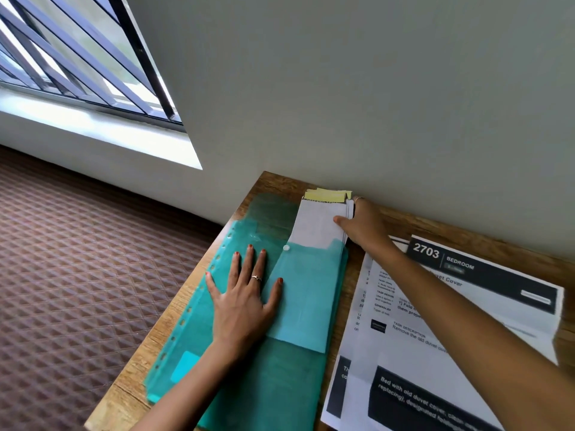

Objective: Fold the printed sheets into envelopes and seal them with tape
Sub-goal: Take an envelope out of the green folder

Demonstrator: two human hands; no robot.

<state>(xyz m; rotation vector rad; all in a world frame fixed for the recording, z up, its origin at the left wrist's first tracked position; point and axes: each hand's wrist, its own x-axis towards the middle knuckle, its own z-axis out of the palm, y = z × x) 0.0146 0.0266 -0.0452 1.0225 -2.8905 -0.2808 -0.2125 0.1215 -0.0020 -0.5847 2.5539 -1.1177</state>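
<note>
1. Bench: wooden top pushed against a plain wall, window up left, patterned carpet below left.
2. Green folder: translucent plastic, punched holes along its left edge, white snap button near the middle, lies flat on the left part of the bench.
3. Left hand: flat on the folder, fingers straight and spread, palm pressing down, grasping nothing. Ring on one finger, red nails.
4. Right hand: reaches to the far edge of the bench near the wall, thumb on top and fingers curled round the right edge of the white paper stack, pinching it.
5. White paper stack: folded white sheets, lower end tucked inside the folder, upper end sticking out past the folder's open top.
6. Yellow slips: poke out beyond the far end of the white stack, touching the wall line.
7. Printed sheets: several overlapping pages with black header bars, one reading "2703 BEDROOM", lying flat on the bench just right of the folder, under the right forearm.
</note>
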